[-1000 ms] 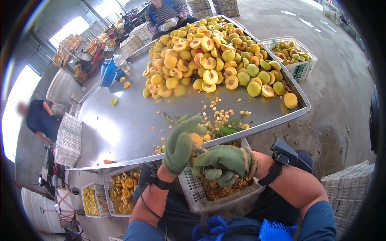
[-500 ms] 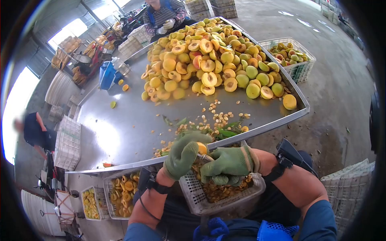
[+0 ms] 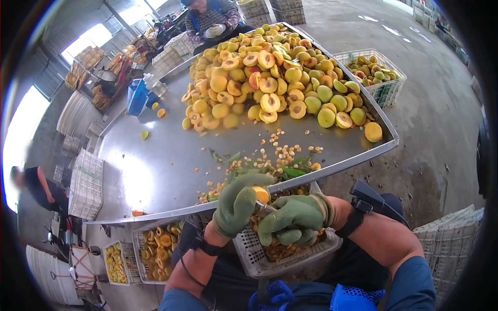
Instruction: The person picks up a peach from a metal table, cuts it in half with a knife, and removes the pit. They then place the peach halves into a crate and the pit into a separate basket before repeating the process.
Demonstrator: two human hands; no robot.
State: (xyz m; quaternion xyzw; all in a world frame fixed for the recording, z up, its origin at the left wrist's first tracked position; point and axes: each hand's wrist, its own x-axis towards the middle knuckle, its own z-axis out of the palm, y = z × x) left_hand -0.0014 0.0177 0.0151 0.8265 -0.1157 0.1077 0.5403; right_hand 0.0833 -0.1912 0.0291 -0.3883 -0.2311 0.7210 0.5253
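Observation:
My left hand point(image 3: 234, 205), in a green glove, is closed around a yellow peach half point(image 3: 261, 195). My right hand point(image 3: 293, 218), gloved the same way, grips a thin metal tool point(image 3: 265, 207); its tip meets the peach half, and its working end is too small to make out. Both hands are over a white plastic crate point(image 3: 254, 263) of peach scraps and pits, just off the near edge of the metal table point(image 3: 176, 179). Loose pits point(image 3: 285, 153) and green leaves point(image 3: 293, 171) lie on the table beyond my hands.
A large heap of halved and whole peaches point(image 3: 270, 78) covers the table's far side. Crates of peach halves point(image 3: 160, 251) stand below left, and another crate point(image 3: 386, 88) stands at right. Across the table sits a gloved co-worker point(image 3: 212, 23); another person point(image 3: 44, 189) is at far left.
My right hand has turned slightly at the peach half, and more of the metal tool shows. The person at far left has shifted; the co-worker across the table has leaned forward.

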